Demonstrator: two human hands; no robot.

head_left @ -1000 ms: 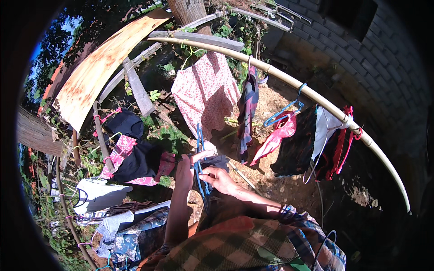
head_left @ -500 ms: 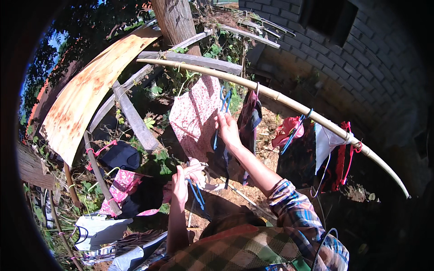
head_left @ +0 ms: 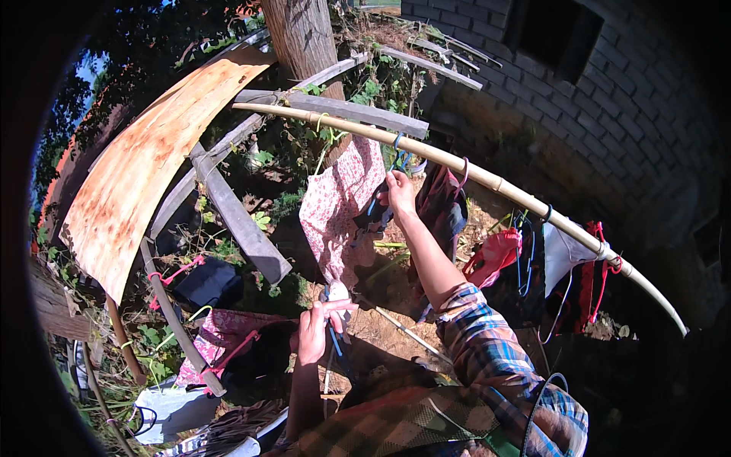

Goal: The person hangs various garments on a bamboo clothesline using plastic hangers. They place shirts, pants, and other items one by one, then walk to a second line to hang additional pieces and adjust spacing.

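Observation:
A blue hanger [head_left: 394,161] hangs from the bamboo pole [head_left: 487,180], its hook at the pole. My right hand [head_left: 399,192] is raised to this hanger, fingers closed on it, with dark cloth [head_left: 373,216] below. Lower and to the left, my left hand [head_left: 312,333] grips a second blue hanger [head_left: 336,344], one finger stretched out. A small pale piece of cloth [head_left: 339,293] shows just above that finger; whether the hand holds it I cannot tell. Beside my right hand, a white-and-pink patterned cloth [head_left: 341,190] hangs from the pole.
Dark clothes [head_left: 442,206], a red garment [head_left: 495,255] and a white cloth [head_left: 561,263] hang farther right. Grey beams [head_left: 236,213] and a wooden sheet [head_left: 145,167] stand at left. More clothes [head_left: 164,411] hang lower left. A block wall [head_left: 609,99] rises behind.
My right hand has moved up and slightly right, bringing the blue hanger's hook to the pole. My left hand has shifted slightly lower. The view has shifted somewhat.

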